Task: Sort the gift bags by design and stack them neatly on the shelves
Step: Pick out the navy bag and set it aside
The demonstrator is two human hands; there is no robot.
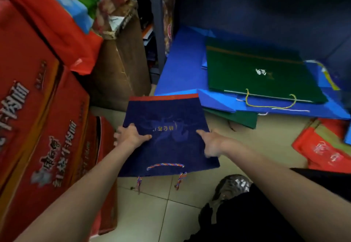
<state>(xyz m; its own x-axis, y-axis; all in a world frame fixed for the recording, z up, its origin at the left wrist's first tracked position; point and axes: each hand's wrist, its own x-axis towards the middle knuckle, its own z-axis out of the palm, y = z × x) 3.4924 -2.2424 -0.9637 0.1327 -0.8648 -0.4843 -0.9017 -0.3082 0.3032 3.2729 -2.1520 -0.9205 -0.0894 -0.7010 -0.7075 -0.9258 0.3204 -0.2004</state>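
Shoe [230, 186]: just below the navy gift bag, on the tiled floor [182, 211], toe part only; rest hidden by dark clothing.

Navy gift bag [165, 133]: held flat above the floor, twisted cord handles [165, 165] toward the person, red band at far edge pointing to the shelf.

Left hand [129, 134]: grasping the left edge of the navy bag, thumb on top, fingers curled under and out of sight.

Right hand [210, 142]: grasping the right edge, thumb on top; fingers blurred, under part not visible.

Red cartons [34, 127]: left of the navy bag, stacked; print blurred.

Red bag [326, 152]: right of the navy bag, on the floor, cut by the frame edge.

Blue bags [182, 66]: beyond the navy bag, on the low shelf, spread not neatly, some over the front edge.

Green gift bag [256, 72]: on top of the blue bags, yellow cord handle forward; second green bag below, mostly hidden.

Step in hand: probably carrying the navy bag to the shelf.

Advice: keep flat and level with both hands, tuck handles, lay beside and not upon the green design, square the edges.

Hard to make out: gold print on the navy bag, upside down and faint; no matching navy pile visible.
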